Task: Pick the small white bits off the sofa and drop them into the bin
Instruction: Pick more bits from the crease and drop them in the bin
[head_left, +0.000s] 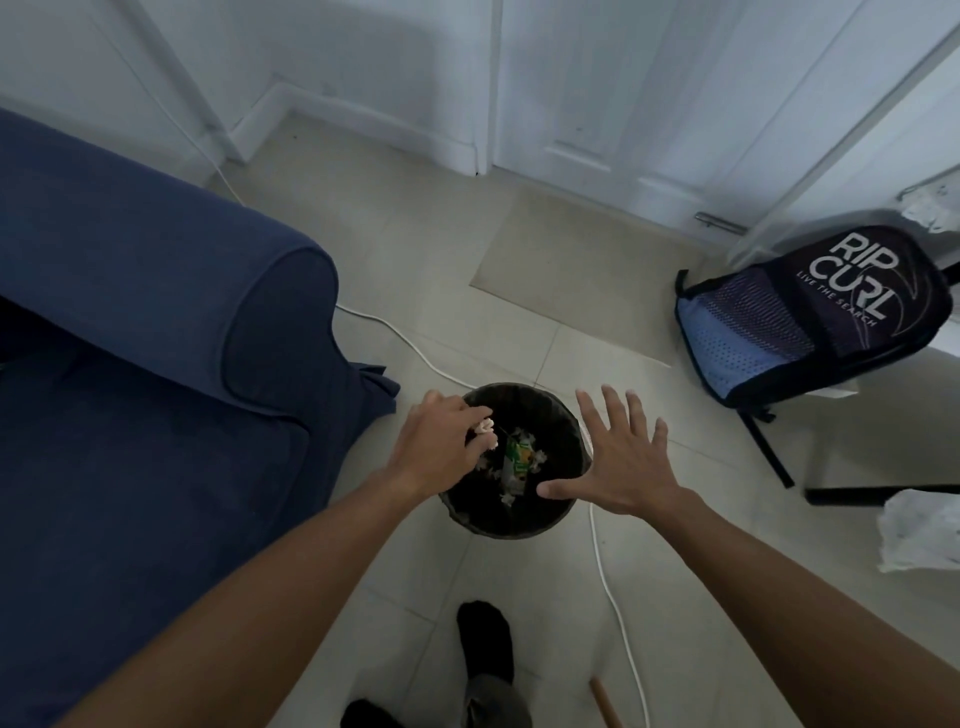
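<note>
We see one round black bin (519, 519) standing on a floor (519, 270) of pale, smooth square tiles, just off the front corner of the sofa (156, 364). The sofa is covered in a dark blue woven cloth, its arm a fat rounded roll, and a loose fold of the cover hangs near the bin's rim. The bin is lined with something dark and crinkled, and inside it lies a heap of crumpled white scraps with one green and yellow packet among them.

Two bare hands reach over the bin. The left hand (441, 441) hangs over the bin's left rim, its fingers bunched around a small white bit (485, 427), a soft crumpled wad with no clear long axis; it sits at the fingertips, above the bin's opening. We cannot tell how many bits are in that pinch. The right hand (618, 457) is spread flat, palm down, all five fingers splayed and holding nothing, over the bin's right rim, with the thumb pointing in across the opening.

One thin white cable (618, 608) snakes across the tiles behind and beside the bin. One backpack (810, 317), dark cloth with a blue mesh panel and white lettering, leans to the right. Two dark-socked feet (485, 644) show at the bottom edge.
</note>
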